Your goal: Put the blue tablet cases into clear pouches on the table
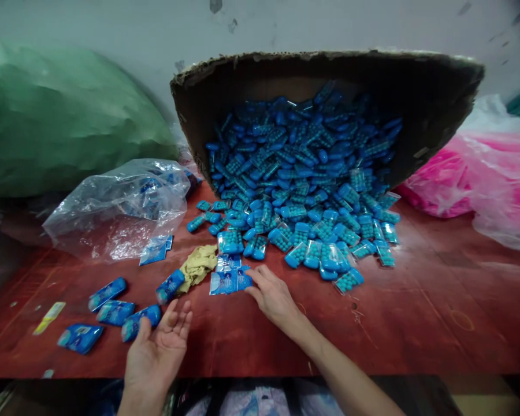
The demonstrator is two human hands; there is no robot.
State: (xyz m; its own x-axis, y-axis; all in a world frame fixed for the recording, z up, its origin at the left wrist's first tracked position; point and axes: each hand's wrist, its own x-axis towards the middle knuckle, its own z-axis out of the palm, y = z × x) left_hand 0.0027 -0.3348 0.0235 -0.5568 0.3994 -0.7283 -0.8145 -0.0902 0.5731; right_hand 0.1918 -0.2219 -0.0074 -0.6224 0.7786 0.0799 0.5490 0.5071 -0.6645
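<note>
My left hand (162, 346) is palm up near the table's front edge, its fingers loosely curled and apart, with nothing in it. Beside its thumb lies a blue-wrapped small container (141, 322); another wrapped container (170, 286) is just beyond its fingertips, against a crumpled yellow cloth (198, 266). With thumb and fingers apart, my right hand (274, 296) reaches to the right edge of some flat blue printed labels (225, 282). Its fingertips meet the labels, which lie flat on the table. Unwrapped clear containers of blue beads (301, 234) spill toward it in a heap.
A large cardboard box (433, 110) lies on its side, its mouth facing me. Left are a clear plastic bag (121, 214), a big green sack (69, 121), several wrapped containers (81, 338) and a yellow-handled cutter (49, 318). Pink plastic-wrapped goods (455, 179) stand right on the red table (416, 323).
</note>
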